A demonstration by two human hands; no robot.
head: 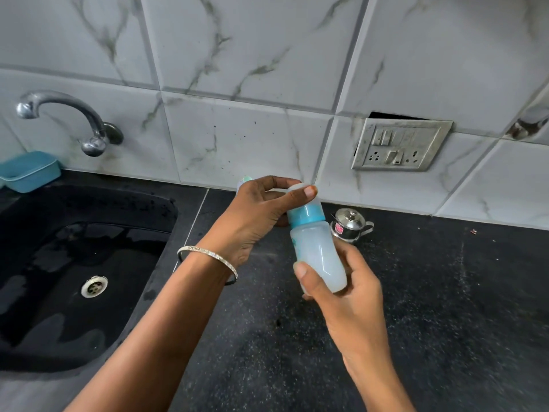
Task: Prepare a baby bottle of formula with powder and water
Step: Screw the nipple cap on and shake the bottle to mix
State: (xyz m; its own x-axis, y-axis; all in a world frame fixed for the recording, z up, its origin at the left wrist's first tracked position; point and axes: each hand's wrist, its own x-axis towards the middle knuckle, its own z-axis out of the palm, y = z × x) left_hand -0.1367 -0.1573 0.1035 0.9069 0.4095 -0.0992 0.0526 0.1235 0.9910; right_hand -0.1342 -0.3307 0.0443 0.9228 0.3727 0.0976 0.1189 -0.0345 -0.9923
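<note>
The right hand (341,281) grips the lower end of the bottle (318,248), which holds milky liquid and is held tilted above the table (445,292). The left hand (255,215) pinches its cap (309,202) between thumb and fingers. A steel pot (352,223) stands just behind the right hand, and the sink (74,263) lies beyond the left.

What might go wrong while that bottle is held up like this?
The bottle, tilted in the air, is held low by the right hand; it may slip onto the counter. If the left hand loosens the cap, any contents might spill. The steel pot close behind might get knocked.
</note>
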